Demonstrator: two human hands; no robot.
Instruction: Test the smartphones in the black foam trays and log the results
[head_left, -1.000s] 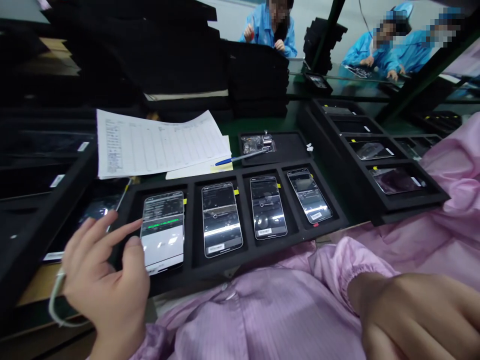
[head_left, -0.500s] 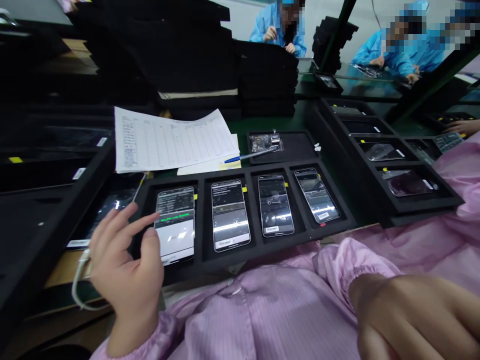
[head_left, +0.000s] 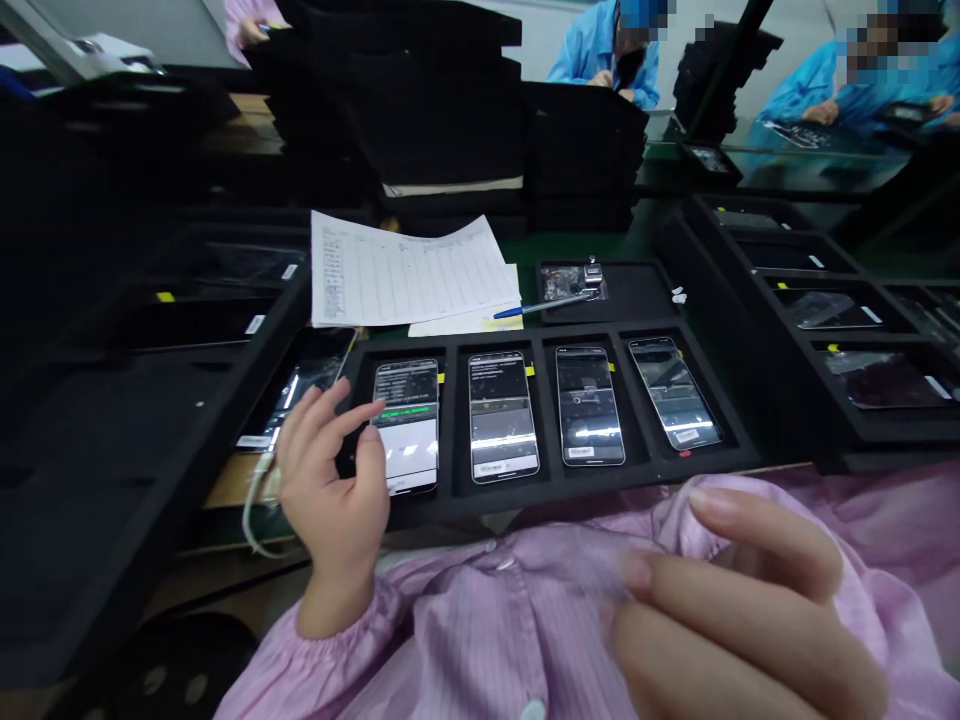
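Note:
My left hand (head_left: 334, 480) is open, fingers apart, over the left end of a black foam tray (head_left: 450, 500). Its index fingertip is at the edge of a lit smartphone (head_left: 406, 450) with a green text line; I cannot tell whether it touches. To the right in the same tray lie a second phone (head_left: 504, 420), a third phone (head_left: 590, 405) and a fourth phone (head_left: 675, 395), screens up. Behind my left hand is another phone (head_left: 300, 375), with a white cable (head_left: 255, 500) below it. My right hand (head_left: 750, 600), partly blurred, is raised near the camera, fingers loosely bent with nothing visible in them.
Behind the tray lie a printed sheet (head_left: 405, 270), a blue pen (head_left: 540, 305) and a small black tray (head_left: 630, 290) with metal bits. Foam trays with phones stand left (head_left: 150, 390) and right (head_left: 855, 440). Tall black stacks (head_left: 435, 100) rise behind; people in blue sit beyond.
The view has swung left, so the scene sits further right. My right hand has risen and turned, its fingers now pointing left. My left hand stays by the first phone.

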